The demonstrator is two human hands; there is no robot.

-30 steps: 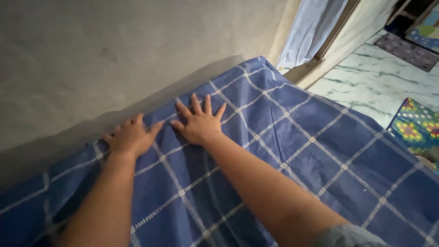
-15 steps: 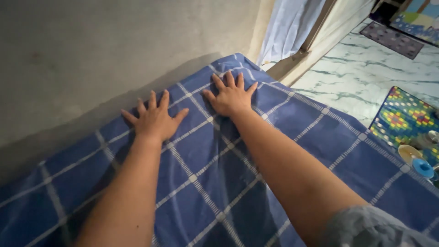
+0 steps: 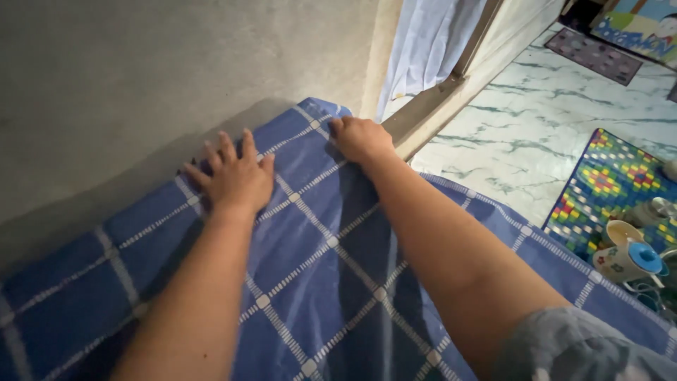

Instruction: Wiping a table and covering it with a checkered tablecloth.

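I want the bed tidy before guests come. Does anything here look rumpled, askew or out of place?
Nothing much stands out. The blue checked sheet lies mostly smooth; only slight bunching shows at the far corner by the wall, next to the right hand. The left hand lies flat on the sheet. Cups sit upright on the colourful mat; nothing is spilled.

Both bare forearms stretch forward toward 12 o'clock. The left hand (image 3: 235, 178) lies palm down, fingers spread and pointing to 11 o'clock. The right hand (image 3: 361, 139), at its 2 o'clock, is curled, fingers bent under, knuckles up, its wrist straight.
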